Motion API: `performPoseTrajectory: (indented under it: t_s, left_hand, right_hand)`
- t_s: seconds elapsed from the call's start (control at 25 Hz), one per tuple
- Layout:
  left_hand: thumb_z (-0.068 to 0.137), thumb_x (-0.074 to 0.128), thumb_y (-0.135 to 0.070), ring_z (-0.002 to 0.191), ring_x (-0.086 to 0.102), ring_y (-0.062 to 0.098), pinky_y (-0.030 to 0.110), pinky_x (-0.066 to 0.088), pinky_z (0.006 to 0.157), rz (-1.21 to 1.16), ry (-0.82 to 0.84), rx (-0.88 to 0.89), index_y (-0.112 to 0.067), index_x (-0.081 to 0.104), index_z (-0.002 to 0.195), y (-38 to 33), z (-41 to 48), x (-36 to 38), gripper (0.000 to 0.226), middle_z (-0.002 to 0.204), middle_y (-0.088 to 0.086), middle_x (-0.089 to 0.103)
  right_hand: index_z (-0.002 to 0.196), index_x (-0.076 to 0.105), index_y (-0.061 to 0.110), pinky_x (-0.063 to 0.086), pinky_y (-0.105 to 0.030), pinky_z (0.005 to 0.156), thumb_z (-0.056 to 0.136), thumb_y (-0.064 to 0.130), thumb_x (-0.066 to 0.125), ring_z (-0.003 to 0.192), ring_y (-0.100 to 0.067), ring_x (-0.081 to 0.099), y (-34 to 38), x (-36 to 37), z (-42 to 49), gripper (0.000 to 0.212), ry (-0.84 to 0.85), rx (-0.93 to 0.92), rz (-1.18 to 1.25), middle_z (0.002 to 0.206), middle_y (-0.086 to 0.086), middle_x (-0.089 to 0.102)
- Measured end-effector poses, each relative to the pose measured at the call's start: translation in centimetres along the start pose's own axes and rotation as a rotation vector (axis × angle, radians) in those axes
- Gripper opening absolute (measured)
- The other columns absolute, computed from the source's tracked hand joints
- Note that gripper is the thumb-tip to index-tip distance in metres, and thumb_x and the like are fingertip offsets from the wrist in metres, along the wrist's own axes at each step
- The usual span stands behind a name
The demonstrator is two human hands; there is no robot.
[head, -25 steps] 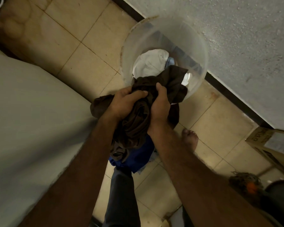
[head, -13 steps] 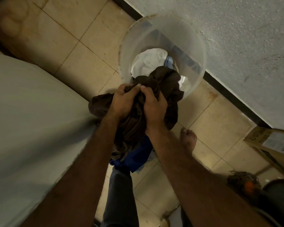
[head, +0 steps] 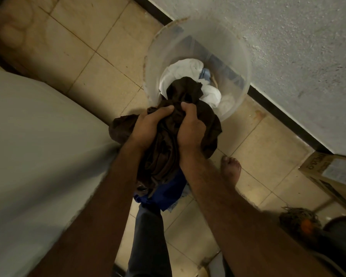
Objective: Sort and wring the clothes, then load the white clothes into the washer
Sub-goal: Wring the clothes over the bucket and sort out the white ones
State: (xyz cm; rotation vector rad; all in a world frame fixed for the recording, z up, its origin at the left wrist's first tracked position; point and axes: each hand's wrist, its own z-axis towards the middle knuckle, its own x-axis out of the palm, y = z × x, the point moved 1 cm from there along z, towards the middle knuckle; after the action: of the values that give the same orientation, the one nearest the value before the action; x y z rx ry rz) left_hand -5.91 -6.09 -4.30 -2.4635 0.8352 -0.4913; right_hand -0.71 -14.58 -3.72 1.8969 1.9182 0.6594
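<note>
Both hands held the dark brown garment bunched above the near rim of the clear plastic bucket, where white clothes lay. The left hand and right hand each kept a closed grip, knuckles up, side by side. Wringing well probably meant twisting oppositely over the bucket.

The brown garment covers part of the white clothes in the clear bucket. A cardboard box runs off the right edge, its print unreadable.
</note>
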Motion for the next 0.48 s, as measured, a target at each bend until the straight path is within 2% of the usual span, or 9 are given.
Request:
performPoseTrajectory:
  t_s: [0.08,0.16,0.2,0.28,0.36,0.4,0.44,0.48]
  left_hand:
    - [0.094,0.064,-0.018,0.083,0.074,0.023,0.029,0.058,0.071,0.095,-0.087,0.057,0.003,0.072,0.104,0.2,-0.1,-0.2,0.024,0.095,0.016,0.075]
    - [0.095,0.063,-0.016,0.071,0.073,0.013,0.021,0.056,0.062,0.194,-0.16,0.148,-0.004,0.073,0.091,0.2,-0.1,-0.2,0.015,0.081,0.006,0.075]
    - [0.096,0.063,-0.016,0.069,0.073,0.011,0.02,0.056,0.062,0.211,-0.196,0.173,-0.007,0.072,0.088,0.3,-0.3,-0.2,0.015,0.078,0.003,0.075]
    - [0.096,0.063,-0.016,0.075,0.074,0.016,0.025,0.059,0.068,0.18,-0.238,0.185,-0.009,0.073,0.087,0.6,-0.5,-0.3,0.016,0.082,0.006,0.076]
    - [0.096,0.062,-0.017,0.084,0.075,0.022,0.032,0.061,0.078,0.135,-0.223,0.169,-0.006,0.075,0.09,0.7,-0.6,-0.6,0.018,0.088,0.011,0.077]
    - [0.096,0.062,-0.016,0.082,0.075,0.02,0.03,0.061,0.077,0.116,-0.206,0.149,-0.005,0.074,0.09,0.5,-0.5,-0.6,0.018,0.086,0.01,0.077]
    - [0.096,0.061,-0.015,0.077,0.074,0.016,0.025,0.06,0.071,0.092,-0.195,0.118,-0.004,0.073,0.089,0.3,-0.5,-0.6,0.017,0.081,0.006,0.076]
    - [0.096,0.061,-0.014,0.073,0.073,0.013,0.022,0.059,0.066,0.066,-0.187,0.088,-0.003,0.071,0.089,0.0,-0.6,-0.4,0.015,0.077,0.004,0.075]
  right_hand:
    - [0.078,0.077,0.015,0.061,-0.025,0.063,0.095,0.026,0.063,0.067,-0.008,0.073,-0.6,0.0,-0.6,0.024,-0.013,0.009,-0.03,0.072,0.004,0.077]
    - [0.096,0.078,0.01,0.064,-0.041,0.078,0.093,0.031,0.064,0.082,-0.019,0.076,-1.8,0.1,-0.8,0.025,-0.049,-0.026,-0.068,0.089,-0.004,0.079]
    - [0.102,0.075,0.01,0.063,-0.045,0.081,0.088,0.035,0.068,0.086,-0.021,0.075,-2.1,0.1,-0.7,0.03,-0.071,-0.063,-0.083,0.095,-0.005,0.078]
    - [0.119,0.061,0.015,0.062,-0.044,0.085,0.072,0.042,0.076,0.099,-0.02,0.072,-2.1,0.5,-0.6,0.057,-0.118,-0.131,-0.071,0.115,-0.004,0.071]
    - [0.14,0.046,0.023,0.06,-0.041,0.093,0.071,0.037,0.077,0.114,-0.022,0.067,-2.4,0.4,-0.3,0.078,-0.032,-0.126,0.004,0.134,-0.004,0.061]
    - [0.144,0.046,0.024,0.059,-0.04,0.095,0.078,0.031,0.075,0.116,-0.023,0.066,-2.4,0.2,-0.5,0.072,0.043,-0.096,0.032,0.135,-0.004,0.061]
    - [0.141,0.053,0.02,0.059,-0.037,0.093,0.085,0.023,0.071,0.113,-0.024,0.068,-2.3,0.1,-0.8,0.059,0.101,-0.051,0.047,0.131,-0.006,0.066]
    - [0.131,0.063,0.015,0.061,-0.034,0.088,0.09,0.018,0.067,0.107,-0.024,0.071,-2.3,-0.1,-0.9,0.041,0.15,0.0,0.043,0.12,-0.007,0.071]
